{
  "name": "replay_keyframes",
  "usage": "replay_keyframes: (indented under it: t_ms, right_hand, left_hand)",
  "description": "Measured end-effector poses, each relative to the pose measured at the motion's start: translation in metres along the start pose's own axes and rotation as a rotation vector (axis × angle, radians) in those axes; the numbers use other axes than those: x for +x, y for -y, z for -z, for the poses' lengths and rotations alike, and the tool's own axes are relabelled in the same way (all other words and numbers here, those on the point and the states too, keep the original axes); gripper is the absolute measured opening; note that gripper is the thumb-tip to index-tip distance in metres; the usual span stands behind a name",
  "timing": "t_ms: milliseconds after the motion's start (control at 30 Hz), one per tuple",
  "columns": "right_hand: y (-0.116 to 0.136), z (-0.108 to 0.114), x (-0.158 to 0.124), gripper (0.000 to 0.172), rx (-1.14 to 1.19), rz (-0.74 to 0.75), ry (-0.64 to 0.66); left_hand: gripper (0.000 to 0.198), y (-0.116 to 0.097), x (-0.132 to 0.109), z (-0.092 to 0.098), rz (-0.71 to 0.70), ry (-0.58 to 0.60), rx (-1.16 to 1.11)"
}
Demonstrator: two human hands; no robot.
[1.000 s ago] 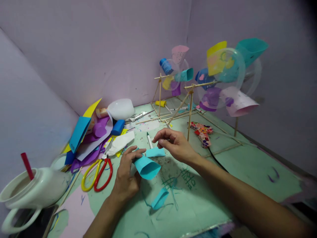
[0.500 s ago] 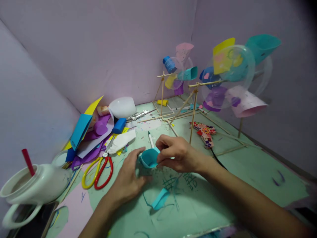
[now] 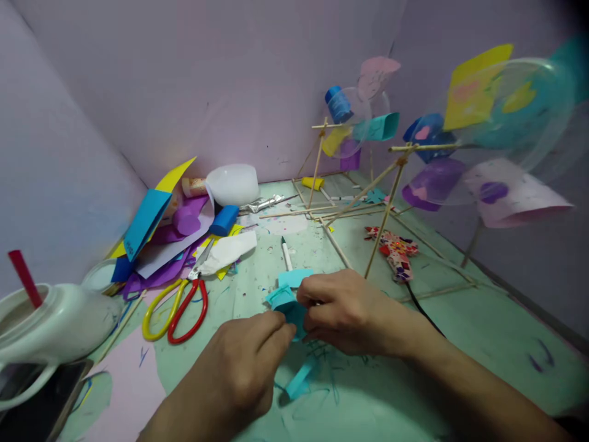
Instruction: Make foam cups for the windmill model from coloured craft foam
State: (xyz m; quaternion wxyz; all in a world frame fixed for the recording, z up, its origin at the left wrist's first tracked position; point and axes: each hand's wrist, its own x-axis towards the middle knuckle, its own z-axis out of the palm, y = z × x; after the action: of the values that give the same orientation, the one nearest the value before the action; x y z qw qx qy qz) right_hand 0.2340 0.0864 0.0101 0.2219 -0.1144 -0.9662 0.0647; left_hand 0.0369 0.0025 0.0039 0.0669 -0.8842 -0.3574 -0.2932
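Both hands meet over the green table on a small rolled teal paper piece. My left hand pinches its near side with curled fingers. My right hand closes on its right side from above. Most of the piece is hidden between the fingers. A flat teal scrap lies just behind it and a teal paper strip lies just in front. A white marker lies farther back.
Yellow and red scissors lie left of the hands. Coloured paper sheets pile at the back left. A white jug with a red stick stands at far left. Stick-frame pinwheels and a patterned glue gun stand on the right.
The hands have come nearer the front edge and closed tighter round the teal piece, which is more squeezed and hidden. The view has shifted down and left, bringing the pinwheels closer.
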Motion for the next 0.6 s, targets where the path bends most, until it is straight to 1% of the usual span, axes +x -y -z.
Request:
replay_keyframes:
  t_ms: [133, 267, 333, 600]
  right_hand:
    - [0.0000, 0.0004, 0.0006, 0.027, -0.019, 0.014, -0.013]
    - [-0.0020, -0.0005, 0.0003, 0.025, 0.033, 0.007, 0.000]
    - [-0.0028, -0.0009, 0.0000, 0.025, 0.055, 0.004, 0.004]
    - [-0.0035, 0.0001, -0.0006, 0.021, 0.103, -0.001, 0.033]
  left_hand:
    - [0.025, -0.0013, -0.0021, -0.0063, 0.002, 0.053, -0.009]
    - [0.027, 0.0017, -0.0023, -0.0086, 0.006, -0.015, -0.044]
    - [0.027, 0.0033, -0.0021, -0.0086, -0.006, -0.030, -0.049]
    - [0.029, 0.0030, -0.0027, -0.0057, 0.015, 0.020, -0.091]
